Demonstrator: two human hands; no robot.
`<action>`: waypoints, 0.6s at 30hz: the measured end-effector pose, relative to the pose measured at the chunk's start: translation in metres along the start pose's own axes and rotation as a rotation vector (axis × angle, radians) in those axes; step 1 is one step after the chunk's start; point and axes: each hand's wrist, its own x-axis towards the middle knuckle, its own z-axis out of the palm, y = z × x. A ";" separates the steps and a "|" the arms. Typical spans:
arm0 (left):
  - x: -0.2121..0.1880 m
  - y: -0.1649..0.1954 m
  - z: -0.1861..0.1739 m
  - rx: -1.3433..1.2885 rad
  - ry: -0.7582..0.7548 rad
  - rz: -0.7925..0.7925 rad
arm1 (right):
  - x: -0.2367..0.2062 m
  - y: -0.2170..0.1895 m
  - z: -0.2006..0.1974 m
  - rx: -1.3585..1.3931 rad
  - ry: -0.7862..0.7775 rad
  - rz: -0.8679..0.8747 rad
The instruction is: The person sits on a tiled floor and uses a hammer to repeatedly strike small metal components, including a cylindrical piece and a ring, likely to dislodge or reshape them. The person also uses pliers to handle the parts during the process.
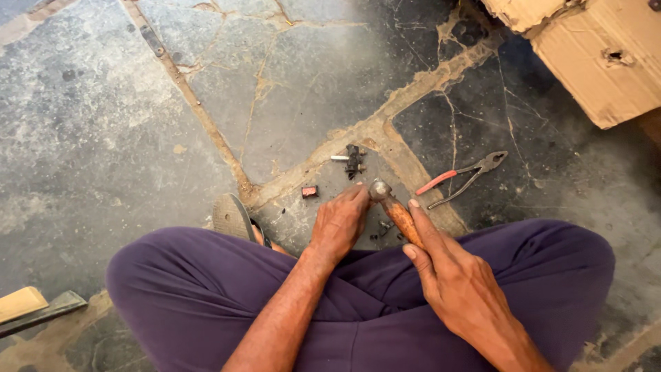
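— Purple trousers filled the bottom of the view, didn't they? How many knees?

— Two, crossed, with the person sitting on the stone floor. Two bare hands came out over them.

— What was the right hand doing?

— It was wrapped around the one hammer, gripping its worn wooden handle with the forefinger laid straight along it. The metal head sat low, just above the floor in front of the crossed legs.

— And the left hand?

— Curled palm-down, fingertips pressed to the floor right beside the hammer head. Whether it pinched anything under those fingertips I couldn't tell; they hid the spot.

— Any loose parts?

— One small black metal piece with a pale pin sticking out, lying just beyond the hammer head. One little red-and-black block to the left of the left hand. A few dark crumbs lay near the handle, too small to count.

— Other tools?

— One pair of pliers with red handles, jaws a little apart, lying to the right of the hammer. One sandal tucked at the left knee. One torn cardboard box in the upper right corner, well apart.
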 end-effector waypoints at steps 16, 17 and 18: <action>0.005 0.001 -0.008 -0.093 0.110 0.051 | -0.026 -0.004 -0.022 0.087 0.291 -0.088; 0.004 0.001 -0.008 -0.090 0.097 0.040 | -0.026 -0.003 -0.021 0.096 0.282 -0.058; 0.004 0.002 -0.008 -0.089 0.085 0.031 | -0.026 -0.002 -0.020 0.104 0.274 -0.029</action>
